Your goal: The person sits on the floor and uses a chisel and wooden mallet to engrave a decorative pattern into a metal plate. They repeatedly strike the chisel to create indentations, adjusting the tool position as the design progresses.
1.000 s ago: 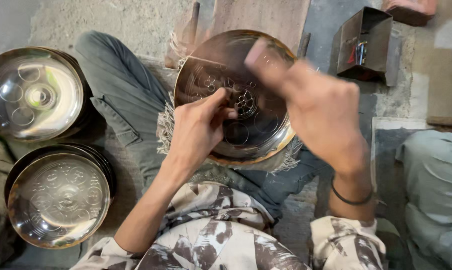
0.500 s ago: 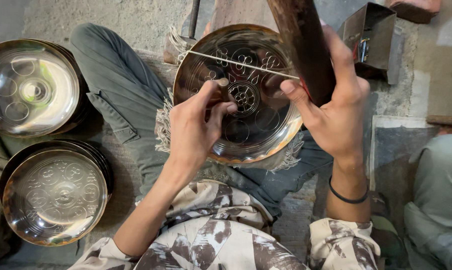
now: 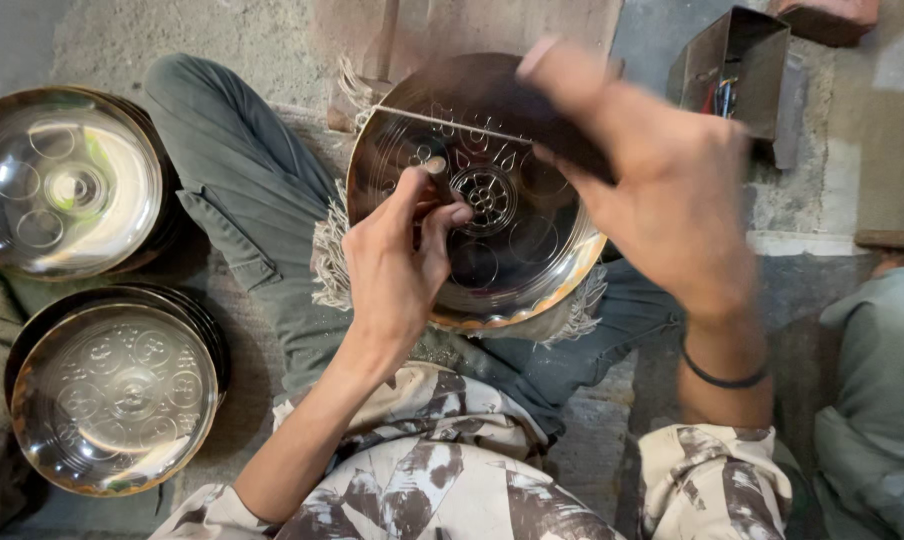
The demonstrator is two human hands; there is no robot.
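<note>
A round metal plate [image 3: 502, 270] with patterns of circles and a central flower-like motif lies in the middle of the frame, resting on the person's lap over a frayed cloth [image 3: 332, 250]. The left hand [image 3: 397, 265] rests on the plate's left half, thumb and forefinger pinched together near the central motif; whether they grip a small tool I cannot tell, since the fingers hide it. The right hand [image 3: 662, 190] hovers over the plate's upper right part, blurred by motion, its fingers curled round a dark object [image 3: 572, 145] that is too smeared to identify. A dark band [image 3: 722, 378] circles the right wrist.

At the upper left of the frame sits a stack of shiny plates [image 3: 62, 180], its top plate stamped with plain round hollows. Below it, at the lower left, a second stack [image 3: 112, 390] shows a top plate covered in fine patterns. At the upper right, a small open metal box [image 3: 732, 70] stands on the concrete floor [image 3: 812, 210].
</note>
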